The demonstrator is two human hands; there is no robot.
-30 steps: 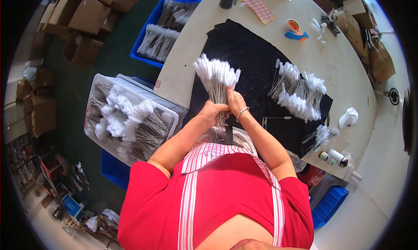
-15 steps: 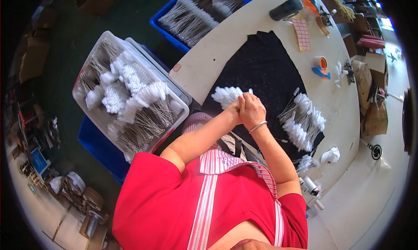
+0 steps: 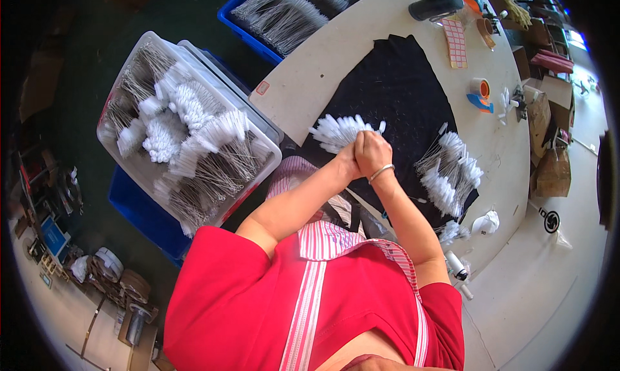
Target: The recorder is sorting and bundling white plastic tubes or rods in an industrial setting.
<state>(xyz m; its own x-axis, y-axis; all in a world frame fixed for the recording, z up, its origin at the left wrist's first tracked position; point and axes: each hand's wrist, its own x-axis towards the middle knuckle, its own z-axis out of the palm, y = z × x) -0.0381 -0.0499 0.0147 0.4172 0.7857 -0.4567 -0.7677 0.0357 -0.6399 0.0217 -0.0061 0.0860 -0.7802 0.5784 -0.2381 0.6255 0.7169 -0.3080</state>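
A bundle of small wire-handled brushes (image 3: 342, 133) with white bristle heads fans out beyond my joined hands, above a black cloth (image 3: 403, 86). My left hand (image 3: 349, 161) is closed round the handle end, which the hands hide. Pressed against it, my right hand (image 3: 373, 152), with a bangle at the wrist, is also closed on the bundle. To the right on the cloth lies a loose pile of similar brushes (image 3: 445, 183), heads pointing various ways.
At left, a white crate (image 3: 187, 51) full of brushes sits by a blue bin (image 3: 139, 209). Another blue crate (image 3: 226, 19) of brushes stands beyond. The pale table (image 3: 310, 64) carries a dark bottle (image 3: 436, 6), a label sheet (image 3: 454, 44) and a tape dispenser (image 3: 480, 103).
The brush heads have spread into a wider fan. My hands stay joined, the right now more bunched over the left. The whole view has shifted slightly.
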